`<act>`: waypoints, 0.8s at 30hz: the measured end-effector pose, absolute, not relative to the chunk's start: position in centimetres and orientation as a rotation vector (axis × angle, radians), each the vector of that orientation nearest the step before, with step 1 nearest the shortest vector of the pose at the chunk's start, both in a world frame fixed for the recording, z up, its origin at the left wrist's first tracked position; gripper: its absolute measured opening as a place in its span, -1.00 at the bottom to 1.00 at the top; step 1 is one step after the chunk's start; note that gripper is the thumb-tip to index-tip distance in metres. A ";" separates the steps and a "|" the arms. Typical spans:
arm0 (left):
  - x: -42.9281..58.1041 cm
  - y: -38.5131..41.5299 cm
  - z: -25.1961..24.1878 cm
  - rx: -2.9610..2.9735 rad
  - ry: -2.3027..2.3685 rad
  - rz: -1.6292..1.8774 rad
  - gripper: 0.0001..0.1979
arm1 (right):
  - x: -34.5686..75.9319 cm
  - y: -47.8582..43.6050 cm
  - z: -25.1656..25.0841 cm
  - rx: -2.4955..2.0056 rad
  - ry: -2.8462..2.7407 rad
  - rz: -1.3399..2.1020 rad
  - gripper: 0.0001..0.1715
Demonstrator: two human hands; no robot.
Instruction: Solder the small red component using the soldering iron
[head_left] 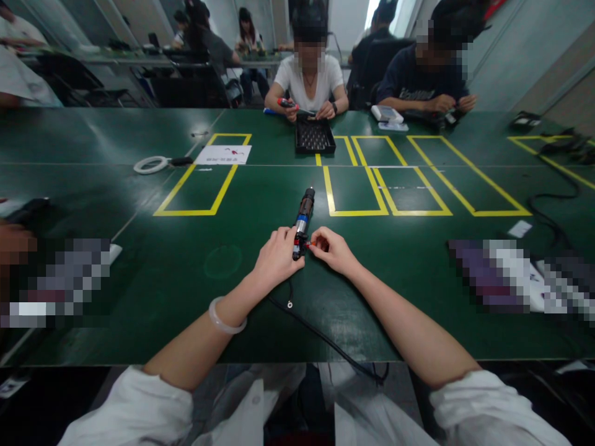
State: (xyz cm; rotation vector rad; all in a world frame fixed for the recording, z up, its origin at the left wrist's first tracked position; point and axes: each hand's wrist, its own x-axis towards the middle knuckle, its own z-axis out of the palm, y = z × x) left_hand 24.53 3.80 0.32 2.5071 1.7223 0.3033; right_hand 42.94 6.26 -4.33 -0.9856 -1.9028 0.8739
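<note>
An electric screwdriver, its inner parts with a blue band and a bare metal section exposed, lies on the green table with its tip pointing away from me. My left hand is closed around its near end from the left. Just to the right, my right hand pinches a small red-orange piece against the side of the tool; it may be a wire end, but it is too small to tell. A black cord runs from under my left hand over the table edge, with a small ring terminal near it.
Yellow tape rectangles mark the green table. Ahead stands a black tray of small parts, before a seated person handling a red tool. A paper sheet and a white coiled cable lie left. Blurred-out items flank me.
</note>
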 end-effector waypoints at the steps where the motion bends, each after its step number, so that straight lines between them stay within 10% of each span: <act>1: 24.5 3.7 0.2 2.511 1.716 0.310 -0.43 | 42.9 6.2 -4.3 -0.977 -1.938 0.841 -0.92; 24: 24.9 3.7 -0.5 2.547 1.798 0.354 -0.39 | 42.7 5.8 -3.6 -1.085 -1.818 0.975 -0.89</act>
